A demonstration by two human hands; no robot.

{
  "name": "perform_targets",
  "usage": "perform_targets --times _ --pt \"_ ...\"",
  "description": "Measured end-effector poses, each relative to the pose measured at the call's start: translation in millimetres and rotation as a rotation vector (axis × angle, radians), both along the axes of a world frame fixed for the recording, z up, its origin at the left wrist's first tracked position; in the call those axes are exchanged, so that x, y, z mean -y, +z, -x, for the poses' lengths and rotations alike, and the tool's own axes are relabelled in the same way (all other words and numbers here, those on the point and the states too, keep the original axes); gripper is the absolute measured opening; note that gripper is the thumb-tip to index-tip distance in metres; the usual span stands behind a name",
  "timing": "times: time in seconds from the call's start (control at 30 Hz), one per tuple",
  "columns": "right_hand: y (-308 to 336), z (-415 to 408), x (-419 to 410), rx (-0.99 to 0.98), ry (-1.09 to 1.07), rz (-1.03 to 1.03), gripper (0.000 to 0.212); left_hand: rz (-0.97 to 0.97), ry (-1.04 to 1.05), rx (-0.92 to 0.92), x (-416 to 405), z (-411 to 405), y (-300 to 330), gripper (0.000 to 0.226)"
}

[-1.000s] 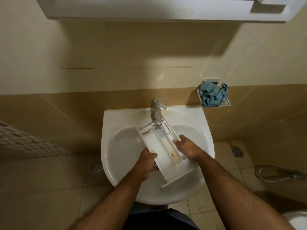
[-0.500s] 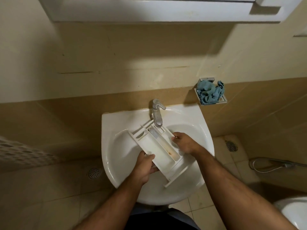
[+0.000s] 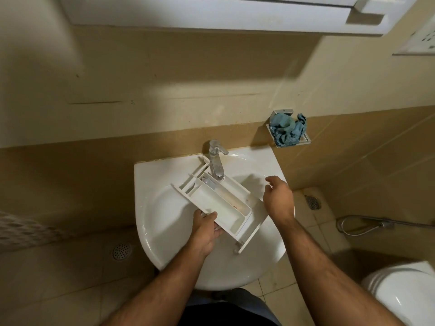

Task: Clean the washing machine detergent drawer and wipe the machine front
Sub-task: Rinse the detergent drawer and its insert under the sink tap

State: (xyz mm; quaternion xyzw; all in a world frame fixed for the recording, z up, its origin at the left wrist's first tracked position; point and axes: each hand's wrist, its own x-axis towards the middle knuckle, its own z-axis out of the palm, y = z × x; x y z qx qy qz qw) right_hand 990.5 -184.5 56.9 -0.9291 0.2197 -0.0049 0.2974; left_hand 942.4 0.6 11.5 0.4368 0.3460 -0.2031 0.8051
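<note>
We are gripping the drawer (image 3: 219,203) near-left with our left hand (image 3: 204,231), its length running up-left to the tap (image 3: 216,161); our right hand (image 3: 277,198) is hovering spread, nearer the tap.

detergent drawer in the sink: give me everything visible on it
The detergent drawer is white, apparently plastic, long and rectangular, split lengthwise into open compartments, with a small bluish insert near the tap end and brownish residue in the narrower channel. It lies diagonally across the white sink, its far end under the tap, its front panel toward the person. The left hand grips its near left edge; the right hand hovers beside it, open, apparently not touching.
</note>
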Motion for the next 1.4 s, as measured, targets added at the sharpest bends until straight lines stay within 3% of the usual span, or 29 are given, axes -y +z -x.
perform_targets --times 0.27,0.67,0.9,1.13,1.33,1.4 --pt "-18.3 14.6 9.2 -0.115 -0.055 -0.241 0.051 -0.002 0.102 0.003 16.7 -6.7 1.1 0.035" --pt "-36.6 6.9 28.7 -0.186 0.107 -0.287 0.053 -0.134 0.186 0.056 29.6 1.7 6.1 0.03" --pt "-53.0 18.1 21.7 -0.311 0.159 -0.334 0.056 -0.29 0.178 0.006 16.9 21.0 12.0 0.045" --pt "-66.9 21.0 10.0 -0.392 0.163 -0.457 0.027 -0.427 0.098 0.014 8.7 25.6 30.5 0.044" --pt "-73.1 20.4 10.7 -0.595 0.102 -0.679 0.033 -0.555 0.062 0.029 13.1 12.0 39.1 0.047" --pt "-76.0 17.6 9.3 -0.637 0.066 -0.751 0.014 -0.608 0.06 0.014 13.9 6.0 37.1 0.055"
